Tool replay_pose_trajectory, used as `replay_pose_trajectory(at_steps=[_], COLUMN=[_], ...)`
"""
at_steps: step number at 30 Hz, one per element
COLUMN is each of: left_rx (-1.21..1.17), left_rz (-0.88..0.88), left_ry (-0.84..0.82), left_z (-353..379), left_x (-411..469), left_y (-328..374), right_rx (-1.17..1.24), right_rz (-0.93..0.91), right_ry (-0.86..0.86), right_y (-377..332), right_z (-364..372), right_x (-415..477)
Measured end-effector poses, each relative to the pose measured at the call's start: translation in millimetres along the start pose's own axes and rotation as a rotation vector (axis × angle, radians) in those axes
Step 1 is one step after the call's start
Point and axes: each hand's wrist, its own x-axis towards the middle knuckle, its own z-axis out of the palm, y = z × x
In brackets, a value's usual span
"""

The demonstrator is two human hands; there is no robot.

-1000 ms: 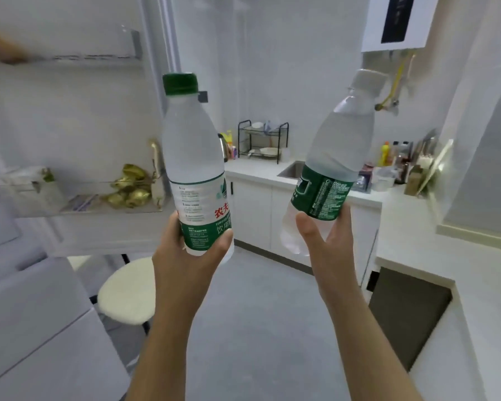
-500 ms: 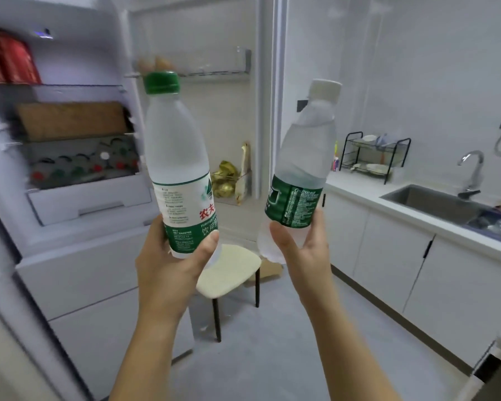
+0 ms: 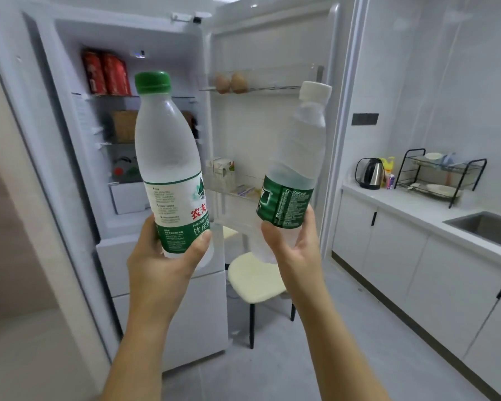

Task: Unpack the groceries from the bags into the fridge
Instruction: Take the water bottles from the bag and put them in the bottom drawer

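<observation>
Fridge (image 3: 64, 111), left hand (image 3: 162, 264) gripping green-capped bottle (image 3: 165, 157), right hand (image 3: 295, 250) white-capped bottle (image 3: 298, 157)

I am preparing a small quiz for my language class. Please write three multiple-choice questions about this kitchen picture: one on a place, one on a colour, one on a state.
1. Where are the two eggs?
A. on the counter
B. on the upper shelf of the fridge door
C. on the stool

2. What colour is the cap of the left bottle, held by the left hand?
A. white
B. red
C. green

3. How does the right hand hold the right bottle?
A. tilted
B. upside down
C. uncapped

Answers:
1 B, the eggs sit behind the rail of the door's upper shelf.
2 C, the cap is plainly green.
3 A, its white cap leans to the right of its base.
</observation>
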Motion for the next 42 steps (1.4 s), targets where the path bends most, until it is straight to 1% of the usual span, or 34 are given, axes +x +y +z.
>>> replay_pose_trajectory(at_steps=[6, 15, 31, 36, 42], left_rx=[0.024, 0.015, -0.005, -0.020, -0.007], left_rz=[-0.005, 0.013, 0.013, -0.019, -0.044], left_ry=[0.014, 0.024, 0.038, 0.059, 0.045], left_z=[-16.9, -18.9, 19.4, 31.8, 42.6], left_x=[3.2, 6.4, 20.9, 36.8, 78.4], left_y=[-5.2, -6.0, -18.0, -33.4, -69.8], right_rx=[0.006, 0.004, 0.004, -0.018, -0.041], right_rz=[-0.001, -0.008, 0.015, 0.024, 0.043], right_ry=[-0.043, -0.054, -0.125, -0.115, -0.102], right_y=[3.9, 7.4, 31.1, 48.6, 83.1], right_z=[21.2, 24.2, 3.9, 6.5, 27.1], right_x=[-0.6, 3.8, 32.8, 48.9, 77.1])
